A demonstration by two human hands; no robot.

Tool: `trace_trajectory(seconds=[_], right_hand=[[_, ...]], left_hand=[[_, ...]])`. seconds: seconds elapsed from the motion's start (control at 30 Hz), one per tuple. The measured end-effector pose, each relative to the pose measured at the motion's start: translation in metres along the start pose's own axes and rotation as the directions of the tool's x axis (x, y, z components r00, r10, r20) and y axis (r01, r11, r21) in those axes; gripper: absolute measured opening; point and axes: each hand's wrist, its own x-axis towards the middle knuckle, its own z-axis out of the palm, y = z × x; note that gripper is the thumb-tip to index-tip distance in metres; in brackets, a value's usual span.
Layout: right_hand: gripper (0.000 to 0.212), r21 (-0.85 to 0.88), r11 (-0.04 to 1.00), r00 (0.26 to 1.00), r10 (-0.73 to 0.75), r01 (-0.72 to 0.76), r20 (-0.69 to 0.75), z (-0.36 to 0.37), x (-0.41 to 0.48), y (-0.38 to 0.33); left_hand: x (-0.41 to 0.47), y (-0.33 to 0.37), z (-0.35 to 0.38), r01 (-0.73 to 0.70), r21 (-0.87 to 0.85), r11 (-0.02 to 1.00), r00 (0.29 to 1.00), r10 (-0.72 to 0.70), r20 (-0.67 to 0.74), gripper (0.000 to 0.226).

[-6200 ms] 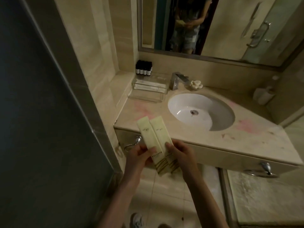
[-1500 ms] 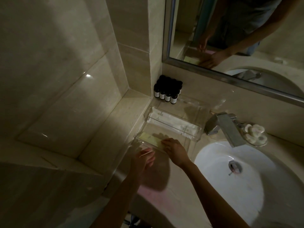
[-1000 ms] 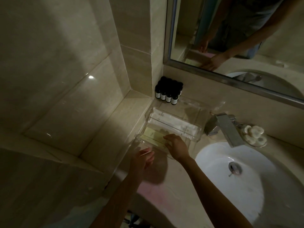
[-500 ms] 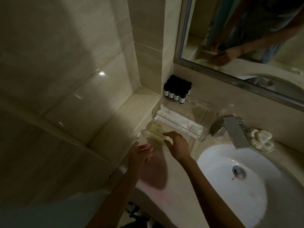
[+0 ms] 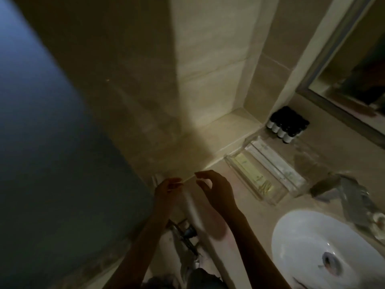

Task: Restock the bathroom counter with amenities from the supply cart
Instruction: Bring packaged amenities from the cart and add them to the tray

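Amenity packets lay in the clear tray (image 5: 268,200) on the desk (image 5: 250,217). A yellow packet (image 5: 253,174) sat flat in the tray's near compartment. Long white packets (image 5: 275,161) filled the compartment behind it, closer to the wall. Both kinds ran lengthwise along the tray.

Both hands hovered to the left of the tray, clear of it, above the desk's left corner. The left hand (image 5: 167,189) had its fingers curled around a thin pale strip (image 5: 187,180), which showed only as a narrow edge; what it was could not be told. The strip slanted up from that hand toward the tray. The right hand (image 5: 217,190) was between the left hand and the tray. Its fingers were loosely bent, with thumb and forefinger parted and nothing gripped between them. Its forefinger tip reached the strip's upper end, but the blur hid whether they touched.

A cluster of small dark bottles (image 5: 288,126) with pale bases stood just behind the tray, in the corner against the wall. The faucet (image 5: 345,192) sat just right of the tray, smeared by motion. The white sink (image 5: 308,236) lay in front of the tray and to its right. The mirror (image 5: 362,67) hung above and behind the tray.
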Motion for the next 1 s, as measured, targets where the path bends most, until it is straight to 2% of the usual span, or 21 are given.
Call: trace_trajectory(seconds=[0.2,0.33,0.4,0.47,0.5,0.6,0.7,0.8,0.87,0.93,1.0], right_hand=[[0.02,0.024,0.99,0.967,-0.142,0.14,0.213,0.053,-0.031,-0.082],[0.026,0.038,0.962,0.875,-0.263,0.271,0.407,0.11,-0.083,-0.142],[0.029,0.016,0.932,0.765,-0.306,0.361,0.567,0.138,-0.118,-0.175],[0.05,0.058,0.877,0.638,-0.39,0.476,0.664,0.17,-0.152,-0.204],[0.054,0.086,0.849,0.585,-0.429,0.522,0.689,0.187,-0.17,-0.219],[0.032,0.126,0.742,0.42,-0.502,0.658,0.756,0.229,-0.226,-0.269],[0.03,0.225,0.614,0.242,-0.582,0.756,0.777,0.263,-0.287,-0.314],[0.03,0.342,0.515,0.074,-0.628,0.786,0.775,0.285,-0.353,-0.343],[0.031,0.431,0.364,-0.071,-0.691,0.826,0.72,0.294,-0.391,-0.356],[0.032,0.483,0.255,-0.21,-0.666,0.838,0.716,0.297,-0.42,-0.375],[0.035,0.506,0.196,-0.299,-0.611,0.84,0.733,0.307,-0.443,-0.39]], left_hand=[[-0.066,-0.031,-0.091,-0.046,0.055,0.997,0.985,0.055,-0.163,0.014],[-0.13,-0.082,-0.173,-0.013,0.117,0.993,0.934,0.053,-0.352,0.018],[-0.171,-0.115,-0.213,0.038,0.137,0.99,0.88,0.032,-0.474,0.02],[-0.219,-0.147,-0.247,0.13,0.223,0.966,0.802,0.03,-0.597,0.017],[-0.244,-0.161,-0.261,0.19,0.268,0.945,0.752,0.036,-0.659,0.019],[-0.318,-0.19,-0.292,0.368,0.289,0.884,0.623,-0.004,-0.782,0.026],[-0.386,-0.21,-0.316,0.508,0.191,0.84,0.486,-0.096,-0.869,0.028],[-0.448,-0.234,-0.334,0.567,0.046,0.822,0.328,-0.175,-0.929,0.029],[-0.483,-0.248,-0.341,0.591,-0.054,0.805,0.212,-0.221,-0.952,0.029],[-0.511,-0.259,-0.345,0.599,-0.138,0.789,0.107,-0.25,-0.962,0.029],[-0.533,-0.27,-0.349,0.593,-0.215,0.776,0.022,-0.283,-0.959,0.029]])
